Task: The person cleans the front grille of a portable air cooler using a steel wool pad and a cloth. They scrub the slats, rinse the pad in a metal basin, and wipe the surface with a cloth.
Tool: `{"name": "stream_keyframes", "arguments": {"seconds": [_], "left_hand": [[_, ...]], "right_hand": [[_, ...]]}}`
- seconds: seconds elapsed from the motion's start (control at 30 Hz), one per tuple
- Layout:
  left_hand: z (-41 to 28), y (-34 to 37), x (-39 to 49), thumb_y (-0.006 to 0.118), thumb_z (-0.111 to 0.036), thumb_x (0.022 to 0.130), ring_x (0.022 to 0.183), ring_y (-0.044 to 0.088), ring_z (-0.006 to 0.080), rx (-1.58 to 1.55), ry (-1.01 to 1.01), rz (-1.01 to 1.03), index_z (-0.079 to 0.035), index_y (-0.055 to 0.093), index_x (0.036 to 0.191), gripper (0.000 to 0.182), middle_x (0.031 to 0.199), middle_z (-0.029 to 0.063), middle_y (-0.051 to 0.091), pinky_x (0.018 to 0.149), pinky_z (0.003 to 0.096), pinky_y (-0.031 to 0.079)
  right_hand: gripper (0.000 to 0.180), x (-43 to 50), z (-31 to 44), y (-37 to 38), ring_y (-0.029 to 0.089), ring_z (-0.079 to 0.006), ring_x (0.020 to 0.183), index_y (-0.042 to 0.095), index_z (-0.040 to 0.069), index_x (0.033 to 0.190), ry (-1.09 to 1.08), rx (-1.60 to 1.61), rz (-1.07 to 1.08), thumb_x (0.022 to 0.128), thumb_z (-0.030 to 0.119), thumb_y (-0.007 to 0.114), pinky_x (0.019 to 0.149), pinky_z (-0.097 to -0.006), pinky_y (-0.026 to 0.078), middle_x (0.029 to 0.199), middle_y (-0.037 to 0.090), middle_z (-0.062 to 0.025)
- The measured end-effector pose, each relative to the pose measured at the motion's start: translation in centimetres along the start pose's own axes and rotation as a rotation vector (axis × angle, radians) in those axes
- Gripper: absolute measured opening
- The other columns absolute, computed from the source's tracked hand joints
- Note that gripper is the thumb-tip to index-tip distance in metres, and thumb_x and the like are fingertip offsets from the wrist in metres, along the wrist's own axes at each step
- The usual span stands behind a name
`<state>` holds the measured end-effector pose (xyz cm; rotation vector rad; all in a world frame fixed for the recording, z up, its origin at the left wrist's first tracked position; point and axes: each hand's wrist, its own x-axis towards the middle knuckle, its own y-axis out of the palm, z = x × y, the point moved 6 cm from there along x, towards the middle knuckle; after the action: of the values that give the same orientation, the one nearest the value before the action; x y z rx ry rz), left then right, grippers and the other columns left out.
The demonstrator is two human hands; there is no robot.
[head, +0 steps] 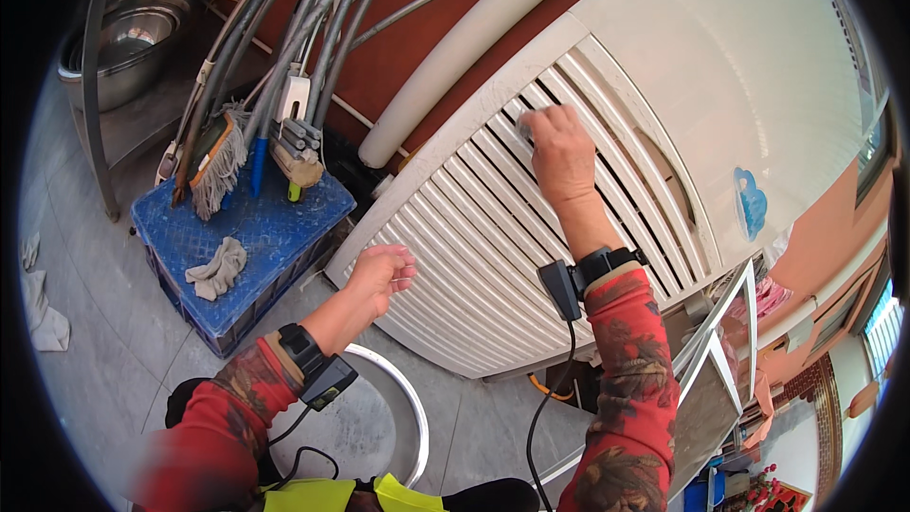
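Note:
My right hand (564, 155) is closed on a small greyish scrubbing pad or cloth (525, 124), mostly hidden by the fingers, and presses it to the upper slats of a white louvred grille (455, 220). The grille is the front of a large off-white appliance housing (682, 50). My left hand (384, 276) hovers near the grille's lower left edge, fingers loosely curled, with nothing seen in it. Below that hand, a round metal basin (423, 412) sits on the floor, partly behind my left forearm.
Left of the grille stands an upturned blue plastic crate (313, 206) bearing a grey rag (217, 269), mop heads (217, 163) and long poles. A thick pipe (455, 57) runs along the red wall. Steel bowls (121, 50) rest at upper left; a white metal frame (750, 334) leans at right.

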<state>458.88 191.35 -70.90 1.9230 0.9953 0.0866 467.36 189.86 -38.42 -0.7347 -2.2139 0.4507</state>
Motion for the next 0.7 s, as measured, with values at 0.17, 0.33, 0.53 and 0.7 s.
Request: {"name": "stream_keyframes", "arguments": {"seconds": [0.17, 0.33, 0.53, 0.7], "left_hand": [[0.7, 0.4, 0.1, 0.061, 0.0, 0.087, 0.082, 0.064, 0.0175, 0.01, -0.019, -0.007, -0.005, 0.057, 0.112, 0.026, 0.097, 0.0077, 0.067, 0.071, 0.0335, 0.053], [1.2, -0.3, 0.8, 0.058, 0.001, 0.086, 0.08, 0.064, 0.0169, -0.001, -0.017, -0.004, -0.005, 0.06, 0.109, 0.024, 0.095, 0.0071, 0.067, 0.069, 0.033, 0.052], [1.6, -2.2, 1.6, 0.061, 0.001, 0.084, 0.078, 0.065, 0.017, 0.028, -0.041, -0.026, -0.004, 0.06, 0.11, 0.026, 0.094, 0.0075, 0.068, 0.067, 0.0327, 0.052], [2.4, -2.6, 2.5, 0.061, 0.002, 0.084, 0.077, 0.065, 0.017, 0.011, -0.044, -0.04, -0.005, 0.059, 0.109, 0.026, 0.092, 0.0071, 0.068, 0.066, 0.0328, 0.052]], "right_hand": [[0.016, 4.9, -0.5, 3.0, 0.058, -0.0274, 0.088, 0.064, 0.011, 0.088, 0.009, -0.187, 0.051, 0.076, 0.001, 0.059, 0.077, -0.0362, 0.05, 0.085, 0.059, -0.0073], [0.019, 1.0, -1.9, 0.8, 0.057, -0.0271, 0.085, 0.064, 0.01, 0.09, 0.031, -0.174, -0.011, 0.075, -0.001, 0.058, 0.073, -0.0366, 0.05, 0.084, 0.057, -0.0069], [0.03, 0.6, -3.0, -2.0, 0.058, -0.0281, 0.085, 0.066, 0.009, 0.094, 0.045, -0.051, -0.16, 0.07, -0.009, 0.062, 0.072, -0.0377, 0.051, 0.086, 0.057, -0.0075], [0.02, 6.0, -4.6, 0.9, 0.057, -0.0276, 0.091, 0.065, 0.011, 0.091, 0.104, -0.258, -0.145, 0.076, -0.001, 0.06, 0.074, -0.0387, 0.051, 0.088, 0.057, -0.0081]]}}
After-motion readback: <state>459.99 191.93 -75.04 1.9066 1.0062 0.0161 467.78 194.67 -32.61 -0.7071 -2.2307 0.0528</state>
